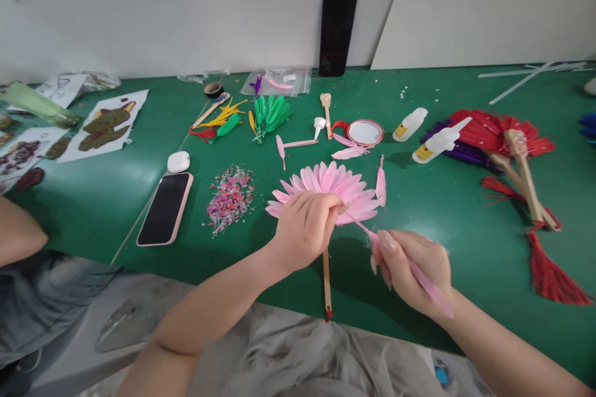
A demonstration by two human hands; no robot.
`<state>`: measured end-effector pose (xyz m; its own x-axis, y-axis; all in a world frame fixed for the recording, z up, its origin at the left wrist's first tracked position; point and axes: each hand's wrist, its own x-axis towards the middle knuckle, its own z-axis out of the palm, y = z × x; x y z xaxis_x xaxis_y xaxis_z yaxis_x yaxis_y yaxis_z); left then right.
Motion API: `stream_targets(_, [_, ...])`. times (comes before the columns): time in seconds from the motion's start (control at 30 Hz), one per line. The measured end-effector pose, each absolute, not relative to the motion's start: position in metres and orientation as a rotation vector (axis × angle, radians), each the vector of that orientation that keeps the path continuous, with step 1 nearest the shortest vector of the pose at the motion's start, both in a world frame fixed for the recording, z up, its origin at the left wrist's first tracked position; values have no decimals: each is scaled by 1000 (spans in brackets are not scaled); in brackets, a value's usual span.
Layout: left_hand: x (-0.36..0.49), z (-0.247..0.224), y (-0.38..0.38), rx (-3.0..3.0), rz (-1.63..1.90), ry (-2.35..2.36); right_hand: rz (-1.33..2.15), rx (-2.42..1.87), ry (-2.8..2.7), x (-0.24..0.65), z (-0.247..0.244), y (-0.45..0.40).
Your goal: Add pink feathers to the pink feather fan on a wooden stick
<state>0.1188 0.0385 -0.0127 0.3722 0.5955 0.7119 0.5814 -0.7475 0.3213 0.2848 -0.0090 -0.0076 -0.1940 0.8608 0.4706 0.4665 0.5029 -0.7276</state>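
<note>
My right hand (410, 267) is closed around a pink feather (435, 294), its vane sticking out past the palm. The thin quill end runs up to the pinched fingertips of my left hand (305, 229). Behind and beneath my left hand lies a fan of pink feathers (326, 177) spread in a half circle. Its wooden handle (326, 279) points toward me, with a red cord at the end. The fan's centre is hidden by my left hand. A loose pink feather (380, 183) rests just right of the fan, and more pink feathers (349, 150) lie behind it.
Glue bottles (435, 144) stand at the right, before red and purple feather fans (507, 136) with tassels. Left are a pile of coloured flakes (230, 198), a phone (165, 209) and a white case (178, 162). Green feathers (271, 115) lie behind. Another person's arm (18, 232) is far left.
</note>
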Motion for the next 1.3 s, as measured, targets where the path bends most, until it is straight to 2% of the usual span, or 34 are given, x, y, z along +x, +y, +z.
stream_targets(0.53, [119, -14, 39, 2514, 1281, 1190, 545, -1107, -1834, 285, -6, -11])
stream_targets(0.73, [101, -9, 60, 2065, 1435, 1530, 540, -1006, -1830, 286, -2, -12])
stream_targets(0.8, [100, -5, 61, 1943, 1381, 1423, 558, -1003, -1823, 287, -3, -12])
stream_targets(1.03, [114, 2, 39, 1603, 816, 874, 588, -1018, -1837, 288, -1, -12])
stream_targets(1.3, [115, 1, 43, 1299, 811, 752, 595, -1025, -1855, 288, -1, -10])
